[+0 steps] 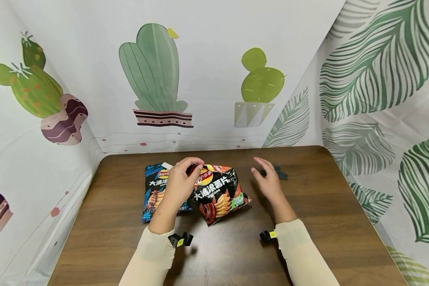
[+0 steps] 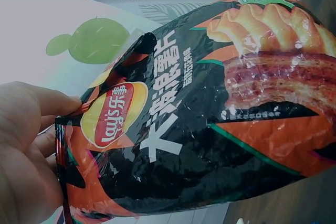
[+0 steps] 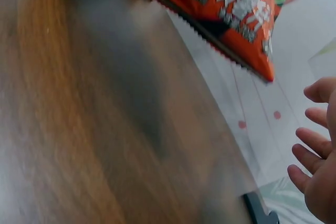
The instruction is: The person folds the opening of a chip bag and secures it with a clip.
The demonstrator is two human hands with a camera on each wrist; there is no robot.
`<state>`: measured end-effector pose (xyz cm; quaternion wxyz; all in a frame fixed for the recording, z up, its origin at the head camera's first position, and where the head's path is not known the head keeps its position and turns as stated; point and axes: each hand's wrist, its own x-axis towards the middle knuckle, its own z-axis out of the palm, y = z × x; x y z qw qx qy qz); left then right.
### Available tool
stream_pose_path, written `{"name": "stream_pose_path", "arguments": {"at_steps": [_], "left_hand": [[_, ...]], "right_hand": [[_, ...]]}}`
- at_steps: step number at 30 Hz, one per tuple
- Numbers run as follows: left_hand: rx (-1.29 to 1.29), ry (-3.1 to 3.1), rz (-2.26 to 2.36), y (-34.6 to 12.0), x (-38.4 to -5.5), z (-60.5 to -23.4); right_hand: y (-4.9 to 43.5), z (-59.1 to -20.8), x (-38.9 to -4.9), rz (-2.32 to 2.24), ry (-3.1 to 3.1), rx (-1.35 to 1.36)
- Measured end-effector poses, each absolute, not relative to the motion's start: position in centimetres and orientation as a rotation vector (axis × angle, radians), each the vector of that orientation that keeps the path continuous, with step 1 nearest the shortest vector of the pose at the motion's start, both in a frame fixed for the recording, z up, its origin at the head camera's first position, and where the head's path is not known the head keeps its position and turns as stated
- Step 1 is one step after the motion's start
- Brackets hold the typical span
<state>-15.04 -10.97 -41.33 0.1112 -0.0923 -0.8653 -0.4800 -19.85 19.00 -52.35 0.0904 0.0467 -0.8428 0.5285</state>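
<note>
My left hand (image 1: 180, 180) pinches the top edge of a black and orange bag of Lay's potato chips (image 1: 218, 194). In the left wrist view, the fingers (image 2: 58, 103) grip the bag's crimped end beside the logo. The bag hangs tilted, and its lower edge shows over the table in the right wrist view. To the right, clear of the bag, my right hand (image 1: 269, 180) is held with its fingers spread and nothing in them. A blue bag of Lay's chips (image 1: 153, 190) lies flat at the left, partly hidden by my left hand and forearm.
Behind my right hand, a small dark flat object (image 1: 281, 173) lies on the brown wooden table (image 1: 325, 222). A small white piece (image 1: 167, 165) shows at the blue bag's top edge. A printed cloth (image 1: 214, 79) hangs along the table's far side.
</note>
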Motion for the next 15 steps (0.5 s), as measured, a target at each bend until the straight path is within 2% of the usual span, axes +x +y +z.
{"name": "stream_pose_path", "arguments": {"at_steps": [15], "left_hand": [[-0.269,-2.541,-1.414,-11.0,-14.9,-41.4]], "right_hand": [[21.1,-54.1,-20.4,1.518,-2.468,-0.036]]}}
